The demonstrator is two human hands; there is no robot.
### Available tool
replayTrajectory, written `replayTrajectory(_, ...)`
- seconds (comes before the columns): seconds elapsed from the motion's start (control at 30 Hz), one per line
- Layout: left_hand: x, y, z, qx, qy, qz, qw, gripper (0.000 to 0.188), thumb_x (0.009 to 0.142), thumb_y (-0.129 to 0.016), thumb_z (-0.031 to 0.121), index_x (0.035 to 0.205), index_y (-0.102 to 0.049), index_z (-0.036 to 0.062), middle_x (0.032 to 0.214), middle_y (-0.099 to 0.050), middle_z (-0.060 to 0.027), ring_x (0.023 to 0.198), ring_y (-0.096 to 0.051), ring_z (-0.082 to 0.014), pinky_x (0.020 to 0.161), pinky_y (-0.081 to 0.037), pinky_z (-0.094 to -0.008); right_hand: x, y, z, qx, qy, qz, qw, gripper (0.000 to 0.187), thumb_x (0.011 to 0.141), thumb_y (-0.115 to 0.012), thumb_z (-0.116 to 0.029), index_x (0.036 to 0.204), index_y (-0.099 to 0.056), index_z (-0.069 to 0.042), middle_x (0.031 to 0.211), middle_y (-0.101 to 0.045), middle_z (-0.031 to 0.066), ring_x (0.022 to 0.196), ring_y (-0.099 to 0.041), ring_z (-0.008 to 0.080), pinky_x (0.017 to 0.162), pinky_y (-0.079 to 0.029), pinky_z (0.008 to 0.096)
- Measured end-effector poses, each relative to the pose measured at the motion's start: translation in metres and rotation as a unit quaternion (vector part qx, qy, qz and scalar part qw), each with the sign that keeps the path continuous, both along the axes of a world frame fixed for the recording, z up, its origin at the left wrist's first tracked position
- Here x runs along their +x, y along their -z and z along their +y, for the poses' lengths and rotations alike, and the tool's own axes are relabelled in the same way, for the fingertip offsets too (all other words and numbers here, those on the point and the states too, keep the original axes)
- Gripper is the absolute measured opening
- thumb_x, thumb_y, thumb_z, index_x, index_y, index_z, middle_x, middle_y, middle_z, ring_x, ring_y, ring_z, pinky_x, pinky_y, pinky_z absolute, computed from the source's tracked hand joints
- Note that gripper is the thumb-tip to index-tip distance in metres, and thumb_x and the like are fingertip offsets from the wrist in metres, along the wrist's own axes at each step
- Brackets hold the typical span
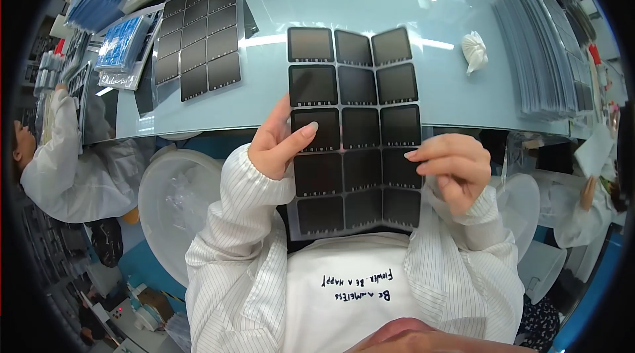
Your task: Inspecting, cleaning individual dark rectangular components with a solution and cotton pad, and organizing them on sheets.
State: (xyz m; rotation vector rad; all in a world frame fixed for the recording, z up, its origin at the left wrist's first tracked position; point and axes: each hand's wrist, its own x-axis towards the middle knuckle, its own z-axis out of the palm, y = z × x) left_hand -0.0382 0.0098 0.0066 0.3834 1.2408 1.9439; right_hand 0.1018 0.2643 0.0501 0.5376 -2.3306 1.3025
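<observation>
A flexible sheet of dark rectangular panels [360, 128], set in rows on a pale backing, hangs tilted in front of me and bends lengthwise. My left hand [281, 145] grips its left edge, the thumb lying flat over one panel and the other fingers hidden behind. At the right edge, my right hand [456, 168] has its bent fingers drawn together, with the fingertips over the border of a panel. On the table to the left lies a similar panel sheet [198, 36].
A tall stack of clear-edged sheets [539, 49] stands at the table's right. Crumpled white tissue [473, 53] lies beside it. Blue packets [124, 43] sit at the left. White bins [178, 207] flank me below the glossy table [370, 6]. Other people work at both sides.
</observation>
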Motion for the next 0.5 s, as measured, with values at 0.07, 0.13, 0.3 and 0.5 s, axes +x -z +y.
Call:
replayTrajectory(0.07, 0.002, 0.004, 0.002, -0.021, -0.030, 0.098, 0.995, 0.069, 0.089, -0.052, -0.001, 0.148, -0.015, 0.0022, 0.138, -0.045, -0.0117, 0.125, -0.045, -0.0205, 0.101, -0.040, -0.0327, -0.001, 0.010, 0.001, -0.038, -0.029, -0.004, 0.999, 0.030, 0.071, -0.051, -0.011, 0.091, -0.066, 0.006, 0.092, -0.067, 0.0233, 0.077, -0.068, 0.0260, 0.069, -0.054, 0.0307)
replayTrajectory(0.13, 0.004, 0.008, 0.001, -0.024, -0.026, 0.162, 0.986, 0.077, 0.087, -0.050, -0.007, 0.150, -0.008, 0.0071, 0.139, -0.044, -0.0146, 0.119, -0.052, -0.0239, 0.098, -0.042, -0.0340, -0.006, 0.006, -0.020, -0.176, 0.196, -0.015, 0.965, 0.038, 0.085, -0.051, -0.016, 0.115, -0.058, 0.008, 0.104, -0.065, 0.0248, 0.080, -0.068, 0.0242, 0.070, -0.054, 0.0295)
replayTrajectory(0.3, 0.014, 0.007, 0.000, 0.057, -0.017, 0.164, 0.985, 0.087, 0.084, -0.048, -0.015, 0.150, 0.000, 0.0155, 0.140, -0.043, -0.0193, 0.110, -0.060, -0.0289, 0.090, -0.048, -0.0355, -0.022, 0.016, -0.016, -0.320, 0.254, -0.076, 0.910, 0.039, 0.096, -0.049, -0.019, 0.125, -0.051, 0.006, 0.104, -0.065, 0.0193, 0.074, -0.065, 0.0180, 0.066, -0.052, 0.0270)
replayTrajectory(0.5, 0.017, 0.004, -0.007, 0.018, 0.004, 0.203, 0.979, 0.085, 0.084, -0.048, -0.016, 0.150, -0.001, 0.0108, 0.136, -0.048, -0.0190, 0.107, -0.061, -0.0246, 0.082, -0.049, -0.0271, -0.019, 0.014, -0.010, -0.231, 0.257, -0.107, 0.932, 0.029, 0.097, -0.052, -0.020, 0.111, -0.062, 0.002, 0.083, -0.067, 0.0079, 0.060, -0.060, 0.0110, 0.055, -0.043, 0.0198)
